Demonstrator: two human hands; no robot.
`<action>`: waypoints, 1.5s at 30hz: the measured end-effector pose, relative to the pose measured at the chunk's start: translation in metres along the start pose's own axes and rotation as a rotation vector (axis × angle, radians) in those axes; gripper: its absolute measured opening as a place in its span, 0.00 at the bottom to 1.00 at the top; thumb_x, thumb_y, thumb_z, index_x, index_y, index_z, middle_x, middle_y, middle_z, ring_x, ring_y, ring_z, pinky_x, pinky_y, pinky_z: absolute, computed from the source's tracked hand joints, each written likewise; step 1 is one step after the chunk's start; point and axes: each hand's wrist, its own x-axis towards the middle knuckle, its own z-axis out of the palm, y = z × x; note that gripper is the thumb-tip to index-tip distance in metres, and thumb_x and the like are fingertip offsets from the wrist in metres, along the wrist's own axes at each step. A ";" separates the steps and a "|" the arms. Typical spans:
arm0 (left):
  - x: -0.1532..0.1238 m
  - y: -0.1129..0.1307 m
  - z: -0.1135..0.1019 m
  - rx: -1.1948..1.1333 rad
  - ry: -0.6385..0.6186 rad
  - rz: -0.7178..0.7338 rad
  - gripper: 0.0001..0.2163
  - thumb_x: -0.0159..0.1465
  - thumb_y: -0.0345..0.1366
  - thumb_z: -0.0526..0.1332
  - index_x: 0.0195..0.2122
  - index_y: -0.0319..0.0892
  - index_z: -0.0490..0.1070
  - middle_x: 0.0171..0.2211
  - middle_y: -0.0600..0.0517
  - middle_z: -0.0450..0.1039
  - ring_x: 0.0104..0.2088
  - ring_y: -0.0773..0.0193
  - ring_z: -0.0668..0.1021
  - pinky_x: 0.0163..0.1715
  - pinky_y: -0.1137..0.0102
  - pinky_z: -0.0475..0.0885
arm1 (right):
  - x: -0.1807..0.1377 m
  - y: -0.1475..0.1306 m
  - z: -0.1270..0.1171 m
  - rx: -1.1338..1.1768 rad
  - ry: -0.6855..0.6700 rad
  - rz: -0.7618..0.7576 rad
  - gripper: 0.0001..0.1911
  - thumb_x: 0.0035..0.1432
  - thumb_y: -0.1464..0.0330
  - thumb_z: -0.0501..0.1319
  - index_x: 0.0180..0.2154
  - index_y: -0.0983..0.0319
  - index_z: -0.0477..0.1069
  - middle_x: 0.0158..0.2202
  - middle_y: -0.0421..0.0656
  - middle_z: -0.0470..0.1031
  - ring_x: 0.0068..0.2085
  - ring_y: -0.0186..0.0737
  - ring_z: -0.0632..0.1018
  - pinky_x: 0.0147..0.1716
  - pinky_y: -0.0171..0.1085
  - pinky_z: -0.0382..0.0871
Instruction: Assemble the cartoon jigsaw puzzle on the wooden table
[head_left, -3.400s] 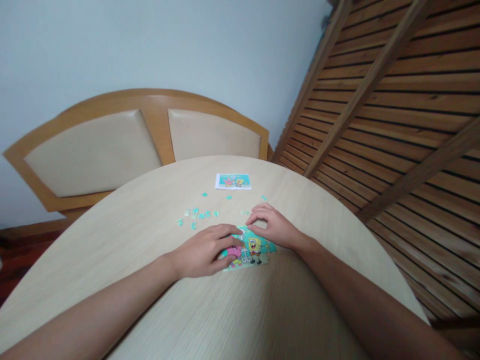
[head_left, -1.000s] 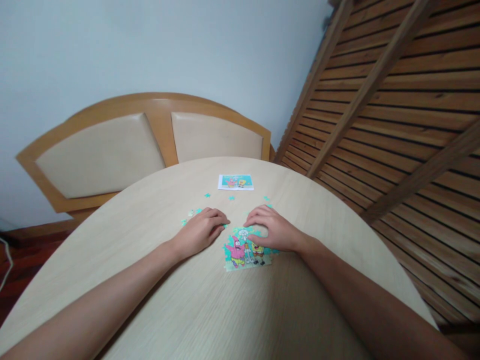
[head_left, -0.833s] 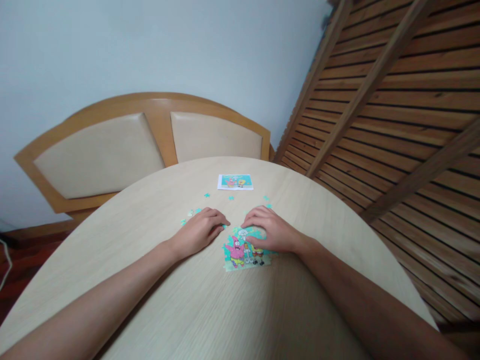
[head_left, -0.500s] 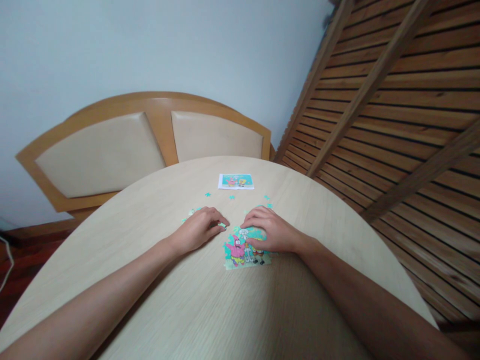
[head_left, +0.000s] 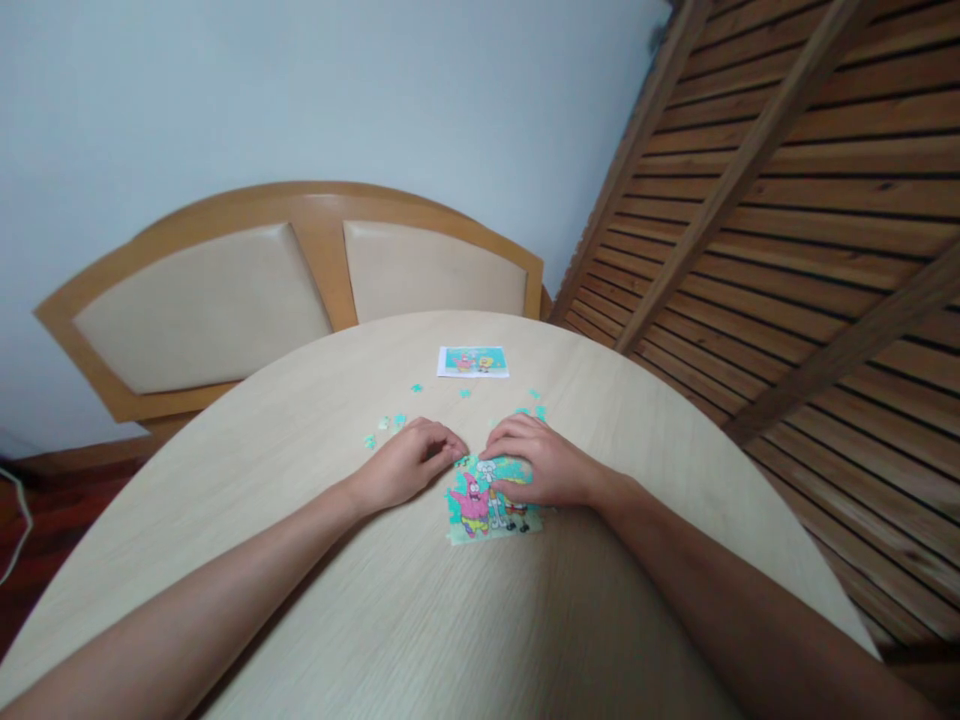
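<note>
A partly assembled cartoon jigsaw puzzle (head_left: 480, 505) lies on the round pale wooden table (head_left: 420, 620). My left hand (head_left: 409, 465) is curled, and its fingertips pinch a small teal puzzle piece (head_left: 460, 461) at the puzzle's upper left corner. My right hand (head_left: 536, 465) lies over the puzzle's upper right part. Its fingers are bent and held together, and its thumb presses on the picture. Loose teal pieces (head_left: 386, 425) lie just beyond my left hand, and more loose pieces (head_left: 535, 410) lie beyond my right.
A small printed reference picture (head_left: 472, 361) lies farther back on the table. Behind the table stands a wooden bench back with two cream pads (head_left: 300, 290). A slatted wooden wall (head_left: 787, 200) rises on the right. A cable (head_left: 19, 530) lies on the floor at the left.
My left hand left the puzzle for the loose pieces, then slid right with a teal piece to the puzzle's upper left corner. My right hand stays on the puzzle.
</note>
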 end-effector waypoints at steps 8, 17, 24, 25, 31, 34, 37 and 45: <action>-0.001 -0.001 0.001 0.004 -0.029 0.035 0.09 0.71 0.36 0.58 0.40 0.43 0.79 0.39 0.50 0.81 0.42 0.60 0.78 0.48 0.65 0.68 | 0.001 -0.001 -0.001 0.004 -0.013 0.004 0.16 0.54 0.64 0.69 0.46 0.59 0.78 0.44 0.47 0.78 0.48 0.47 0.75 0.53 0.49 0.67; 0.000 -0.001 0.000 0.041 -0.014 0.066 0.09 0.71 0.36 0.59 0.40 0.44 0.80 0.38 0.51 0.81 0.41 0.60 0.79 0.48 0.65 0.67 | 0.000 -0.001 0.000 0.008 -0.005 0.004 0.16 0.55 0.63 0.68 0.46 0.59 0.78 0.44 0.47 0.78 0.48 0.47 0.75 0.52 0.49 0.67; 0.000 -0.004 -0.001 0.051 -0.003 0.046 0.10 0.70 0.36 0.58 0.40 0.44 0.79 0.39 0.50 0.81 0.42 0.60 0.78 0.48 0.64 0.68 | 0.000 0.000 0.001 0.012 -0.003 0.006 0.16 0.54 0.63 0.68 0.46 0.58 0.78 0.44 0.46 0.77 0.48 0.47 0.75 0.53 0.49 0.67; 0.000 -0.004 -0.001 0.052 0.006 0.034 0.10 0.70 0.36 0.57 0.40 0.43 0.79 0.39 0.50 0.81 0.41 0.60 0.78 0.47 0.64 0.69 | 0.000 0.000 0.001 0.014 -0.002 0.003 0.16 0.54 0.63 0.69 0.46 0.58 0.78 0.44 0.46 0.77 0.48 0.47 0.75 0.53 0.49 0.67; 0.000 -0.003 -0.001 0.061 0.057 -0.033 0.11 0.70 0.38 0.55 0.39 0.41 0.76 0.35 0.48 0.78 0.38 0.60 0.77 0.42 0.65 0.69 | 0.000 0.000 0.001 0.012 -0.010 0.008 0.16 0.54 0.63 0.69 0.46 0.59 0.78 0.45 0.47 0.77 0.48 0.47 0.75 0.53 0.49 0.67; -0.001 -0.001 0.000 0.055 0.065 -0.065 0.09 0.68 0.36 0.56 0.37 0.40 0.74 0.33 0.49 0.77 0.34 0.61 0.76 0.37 0.67 0.69 | 0.000 0.000 0.000 0.009 -0.016 0.014 0.16 0.54 0.63 0.69 0.46 0.59 0.78 0.45 0.47 0.77 0.48 0.47 0.75 0.53 0.49 0.67; -0.001 0.002 -0.001 0.049 0.041 -0.064 0.08 0.66 0.35 0.57 0.35 0.40 0.75 0.31 0.50 0.77 0.32 0.63 0.75 0.35 0.69 0.69 | 0.000 -0.001 0.000 0.014 -0.014 0.014 0.16 0.54 0.64 0.69 0.46 0.59 0.77 0.45 0.47 0.78 0.48 0.47 0.75 0.53 0.49 0.67; -0.001 0.003 0.000 0.046 0.005 -0.053 0.08 0.66 0.35 0.58 0.33 0.40 0.76 0.30 0.51 0.77 0.31 0.63 0.76 0.35 0.69 0.69 | 0.000 -0.001 0.000 0.011 -0.016 0.016 0.16 0.55 0.63 0.68 0.46 0.58 0.77 0.45 0.47 0.77 0.48 0.47 0.75 0.53 0.49 0.67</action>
